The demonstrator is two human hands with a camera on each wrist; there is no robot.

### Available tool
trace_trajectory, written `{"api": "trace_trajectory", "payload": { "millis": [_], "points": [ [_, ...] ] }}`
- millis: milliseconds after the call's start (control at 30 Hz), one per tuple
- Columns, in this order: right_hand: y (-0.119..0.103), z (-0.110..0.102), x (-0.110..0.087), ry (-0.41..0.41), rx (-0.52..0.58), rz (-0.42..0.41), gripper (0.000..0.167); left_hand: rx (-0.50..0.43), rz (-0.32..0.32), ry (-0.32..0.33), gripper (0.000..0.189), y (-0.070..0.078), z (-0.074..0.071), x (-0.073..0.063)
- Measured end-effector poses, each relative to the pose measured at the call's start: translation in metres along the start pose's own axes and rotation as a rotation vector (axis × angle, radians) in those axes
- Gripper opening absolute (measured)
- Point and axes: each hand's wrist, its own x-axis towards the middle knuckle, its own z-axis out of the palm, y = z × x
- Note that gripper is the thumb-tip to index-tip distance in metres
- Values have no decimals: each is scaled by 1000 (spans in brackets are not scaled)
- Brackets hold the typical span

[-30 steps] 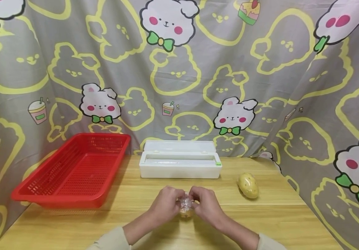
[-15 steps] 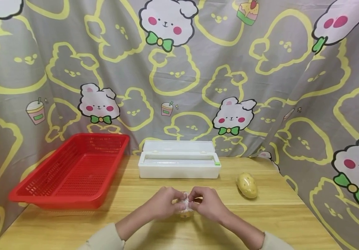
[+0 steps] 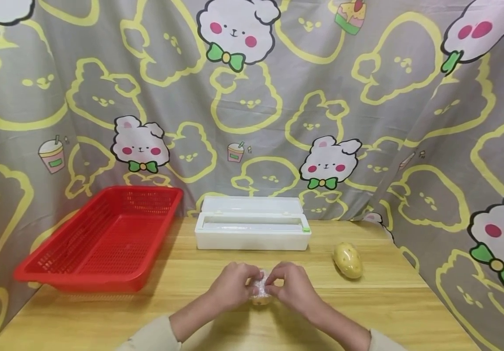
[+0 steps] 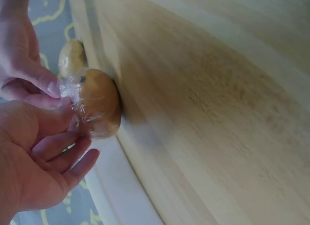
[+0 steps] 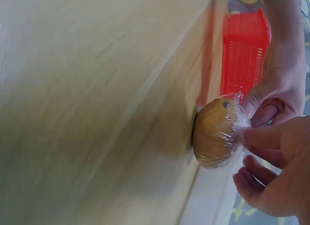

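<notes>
A potato (image 5: 208,133) with a dark spot rests on the table in front of the person, loosely covered by clear cling film (image 5: 236,124). From the left side, the left hand (image 3: 231,286) pinches the gathered film on top of the potato between thumb and finger. Opposite it, the right hand (image 3: 294,288) pinches the same bunched film, its fingertips close to the left ones. In the head view the hands hide much of this potato, and only its near side shows below them. A second, glossy potato (image 3: 348,261) lies to the right, apart from both hands.
Behind the hands stands a white cling film dispenser box (image 3: 253,240), its lid raised and a green piece at its right end. A red plastic basket (image 3: 139,282) sits at the left. Patterned grey curtains (image 3: 252,146) surround the wooden table (image 3: 392,312).
Both hands stay at the potato, fingers shifting slightly as they work the film; the bunched film has changed shape a little. The box, basket and other potato have not moved.
</notes>
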Motion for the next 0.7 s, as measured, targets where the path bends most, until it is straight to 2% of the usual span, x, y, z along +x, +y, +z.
{"api": "trace_trajectory", "payload": {
  "millis": [100, 233, 400, 533, 700],
  "points": [
    [-4, 0, -1, 6, -60, -70, 19, 46, 8, 45, 23, 0, 2, -1],
    [-7, 0, -1, -2, -45, -113, 23, 53, 13, 62, 31, 0, 4, -2],
    [-5, 2, 4, -9, -11, -34, 20, -40, -17, 15, 27, -2, 1, -3],
    [1, 5, 7, -25, 20, 19, 26, -101, -22, -19, 15, -2, -6, 1],
    [3, 9, 9, -15, 11, 20, 30, -91, -5, 24, 20, -5, -5, 6]
  ]
}}
